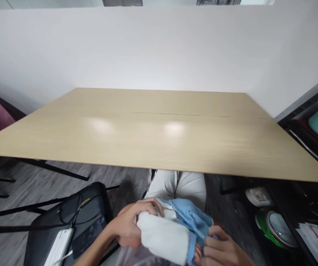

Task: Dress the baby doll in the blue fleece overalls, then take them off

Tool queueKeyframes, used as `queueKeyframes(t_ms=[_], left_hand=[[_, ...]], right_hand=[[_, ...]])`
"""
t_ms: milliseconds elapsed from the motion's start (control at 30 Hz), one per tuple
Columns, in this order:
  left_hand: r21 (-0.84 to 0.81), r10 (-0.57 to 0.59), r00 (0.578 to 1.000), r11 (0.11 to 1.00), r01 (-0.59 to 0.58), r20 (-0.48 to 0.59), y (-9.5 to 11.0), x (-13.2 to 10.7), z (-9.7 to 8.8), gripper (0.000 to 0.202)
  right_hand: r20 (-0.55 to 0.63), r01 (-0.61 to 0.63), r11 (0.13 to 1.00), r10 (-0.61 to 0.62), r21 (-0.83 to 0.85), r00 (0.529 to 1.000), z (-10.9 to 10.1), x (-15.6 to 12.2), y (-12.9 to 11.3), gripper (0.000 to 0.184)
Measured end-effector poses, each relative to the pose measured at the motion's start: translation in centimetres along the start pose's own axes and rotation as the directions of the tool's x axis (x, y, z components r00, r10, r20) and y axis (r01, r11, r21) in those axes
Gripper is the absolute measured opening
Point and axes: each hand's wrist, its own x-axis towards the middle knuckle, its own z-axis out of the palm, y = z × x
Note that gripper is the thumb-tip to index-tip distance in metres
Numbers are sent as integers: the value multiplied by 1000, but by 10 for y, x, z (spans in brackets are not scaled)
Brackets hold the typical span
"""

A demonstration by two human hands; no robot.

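Note:
In my lap, below the table's near edge, is a bundle of cloth, part white fabric (164, 236) and part light blue fabric (189, 214). I cannot tell whether it is one garment or several pieces. My left hand (132, 223) is closed around the white fabric at its left end, the fingers curled over the top. On the right, the fingers of my right hand (222, 245) pinch the edge of the blue fabric. A small orange and dark patterned patch shows beside the right fingers. Under the cloth lies translucent plastic (131, 256), mostly hidden.
A wide wooden table (148, 140) stretches ahead to a white wall (159, 48). At left, a black chair (98, 199) holds a phone (88, 236), cables and a white strip-like object (59, 245). Dark shelves (281, 203) with containers and papers stand at right.

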Motion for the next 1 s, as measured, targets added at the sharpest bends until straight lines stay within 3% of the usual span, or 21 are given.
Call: queueKeyframes(t_ms=[67, 133, 200, 233, 333, 367, 433, 467, 533, 600, 667, 833, 1000], left_hand=[[-52, 21, 1000, 998, -20, 14, 4, -3, -4, 42], [-51, 6, 995, 999, -1, 98, 7, -2, -10, 55], [-36, -55, 979, 997, 63, 195, 8, 1, -17, 74], [-42, -88, 967, 994, 101, 239, 8, 4, -22, 88], [-133, -167, 949, 969, 208, 267, 3, 13, -32, 115], [-134, -213, 952, 960, 245, 218, 2, 17, -33, 110], [31, -348, 937, 937, 347, 17, 0, 25, -31, 85], [187, -408, 907, 888, 421, -106, -1, 29, -28, 75], [476, -493, 825, 676, 562, -275, -3, 35, -21, 66], [620, -574, 759, 484, 618, -308, -6, 37, -15, 67], [672, -633, 715, 393, 627, -296, -9, 35, -12, 72], [693, -627, 708, 353, 629, -324, -11, 30, -8, 67], [635, -598, 752, 474, 610, -276, 4, 38, 3, 34]], right_hand=[[-101, -57, 998, 58, 12, 993, -4, -3, 4, 19], [-194, -148, 981, 171, 129, 966, -1, -1, 10, 21], [-189, -243, 926, 304, 288, 934, 4, 6, 20, 12], [-153, -292, 879, 370, 376, 916, 5, 12, 26, 10], [83, -410, 653, 470, 636, 879, 4, 39, 51, 61], [166, -444, 579, 469, 684, 867, 4, 51, 60, 70], [296, -578, 504, 532, 642, 793, 8, 79, 78, 71], [353, -644, 506, 557, 574, 752, 12, 92, 87, 69], [472, -714, 525, 535, 464, 700, 25, 117, 104, 58], [593, -728, 605, 470, 322, 653, 40, 137, 116, 45], [641, -704, 676, 443, 220, 626, 53, 151, 124, 34], [635, -690, 697, 447, 195, 630, 76, 170, 125, 18], [509, -738, 652, 581, 177, 635, 99, 175, 131, 11]])
